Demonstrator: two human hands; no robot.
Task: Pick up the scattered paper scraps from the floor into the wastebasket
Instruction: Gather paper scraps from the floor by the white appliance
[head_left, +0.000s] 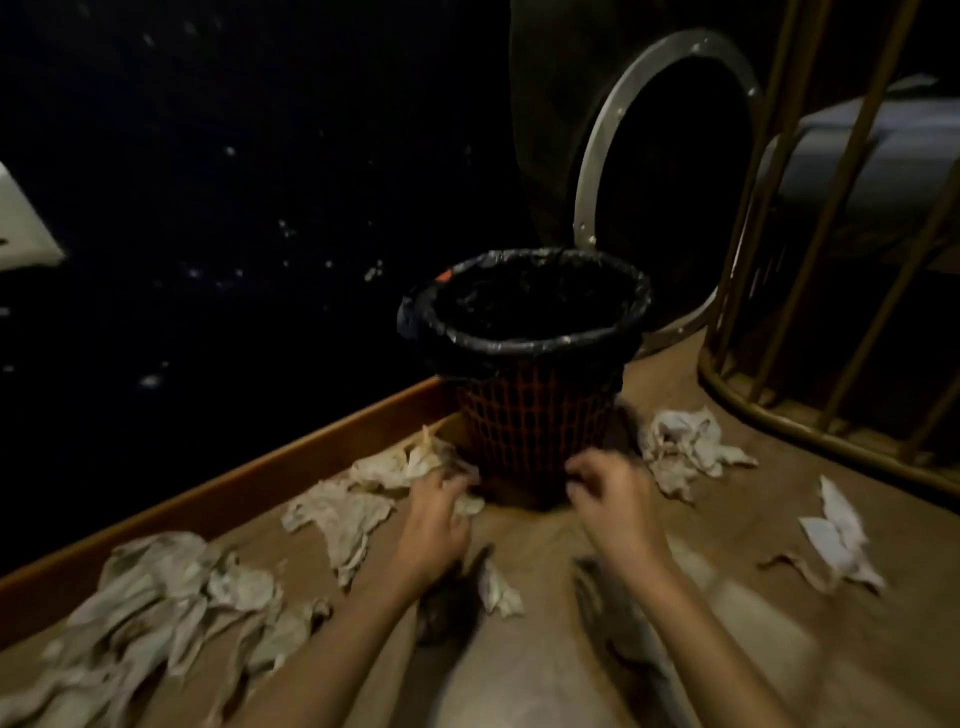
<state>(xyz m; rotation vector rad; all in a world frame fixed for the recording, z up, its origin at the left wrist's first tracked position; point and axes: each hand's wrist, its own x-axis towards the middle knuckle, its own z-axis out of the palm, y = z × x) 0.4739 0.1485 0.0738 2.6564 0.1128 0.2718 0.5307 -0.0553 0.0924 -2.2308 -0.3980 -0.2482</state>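
A red mesh wastebasket (530, 415) with a black liner stands on the tan floor against a wooden skirting. Crumpled paper scraps lie all around it: a pile at the far left (171, 592), a flat scrap (337, 514), one by the basket's left foot (405, 462), a small one between my forearms (498, 587), a bunch right of the basket (680, 441) and one further right (836, 535). My left hand (436, 519) rests on a scrap at the basket's base, fingers curled over it. My right hand (613, 499) hovers in front of the basket, fingers bent, nothing visible in it.
A dark speckled wall rises to the left behind the skirting (208, 483). A brass-coloured metal rail frame (779, 260) stands at the right. A dark round opening with a metal ring (623, 156) is behind the basket. The picture is dim and motion-blurred.
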